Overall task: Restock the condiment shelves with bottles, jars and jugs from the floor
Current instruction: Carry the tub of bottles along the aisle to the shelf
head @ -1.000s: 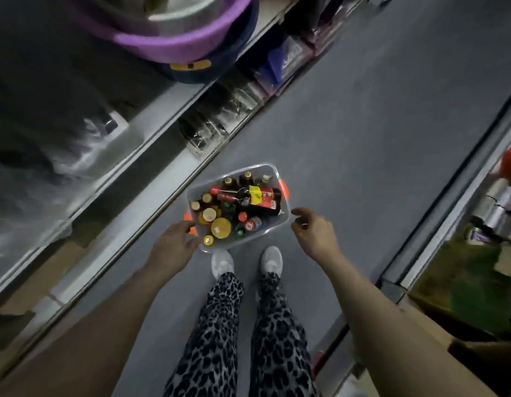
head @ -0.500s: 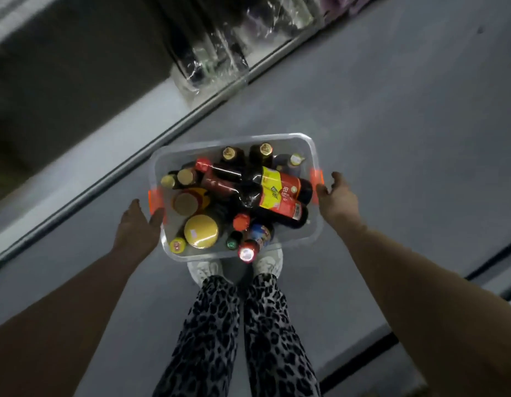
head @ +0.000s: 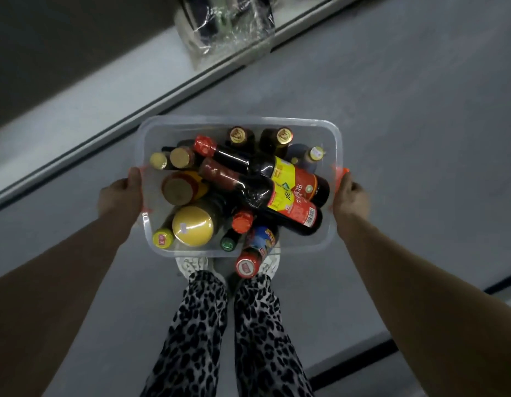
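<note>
Clear bin (head: 337, 144) — crammed with dark, bright-capped bottles (head: 280, 193).

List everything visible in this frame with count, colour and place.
clear bin: one, orange handles, ahead of the shoes
large bottles: two, dark, red-and-yellow labels, lying atop the load
gold-capped bottles: two, dark, upright at bin's far side
yellow-lidded jar: one, bin's near-left corner
red-capped bottle: one, leaning over bin's near rim
other bottles: several, mixed caps, packed underneath
wrapped pack: one, clear film, on the low shelf
low shelf: one, pale, upper left
floor: grey, all around
shoes: two, white
trousers: leopard print
left hand: grips bin's left end
right hand: grips bin's right end
</note>
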